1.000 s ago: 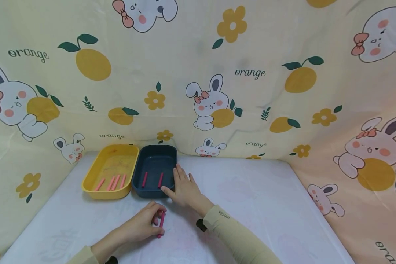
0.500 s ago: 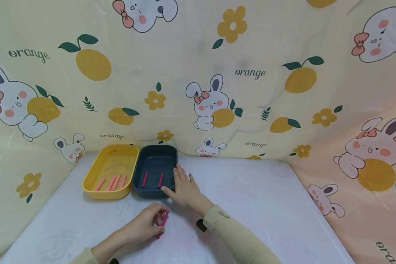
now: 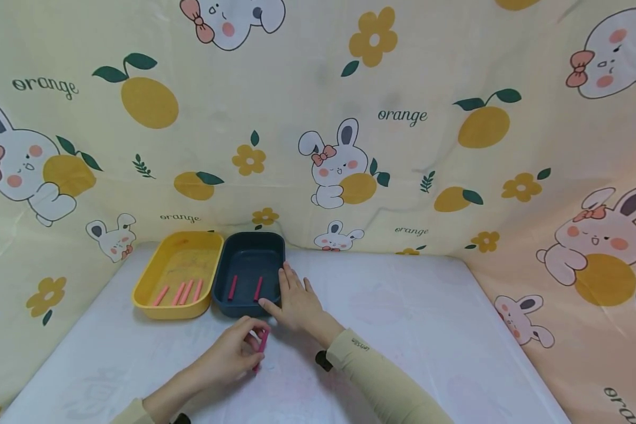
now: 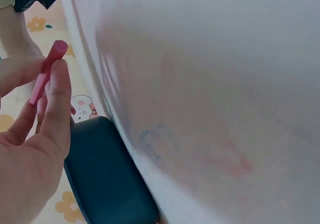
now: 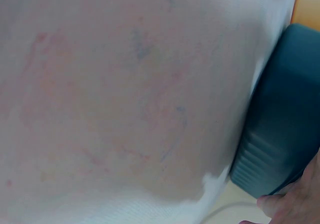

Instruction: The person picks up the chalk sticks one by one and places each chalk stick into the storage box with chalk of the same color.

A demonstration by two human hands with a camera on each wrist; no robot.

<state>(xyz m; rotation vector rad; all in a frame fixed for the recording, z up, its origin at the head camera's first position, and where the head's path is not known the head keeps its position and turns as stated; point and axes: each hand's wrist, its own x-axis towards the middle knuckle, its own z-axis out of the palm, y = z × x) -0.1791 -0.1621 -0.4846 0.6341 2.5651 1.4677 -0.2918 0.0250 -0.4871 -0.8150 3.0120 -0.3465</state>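
Observation:
My left hand pinches a dark pink crayon between thumb and fingers, just in front of the dark blue tray. In the left wrist view the crayon is tilted and looks many-sided, with its flat end showing. My right hand rests against the tray's right side with its fingers straight, the thumb at the near right corner. In the right wrist view only part of this hand shows, touching the tray's wall. Inside the blue tray lie two dark pink crayons.
Left of the blue tray, touching it, stands a yellow tray with several light pink crayons. A white cloth with faint coloured smears covers the table. Behind rises a patterned curtain with rabbits and oranges.
My left hand has lifted slightly and moved toward the blue tray with the crayon, whose tilt shifted a little. The right hand and both trays have stayed in place.

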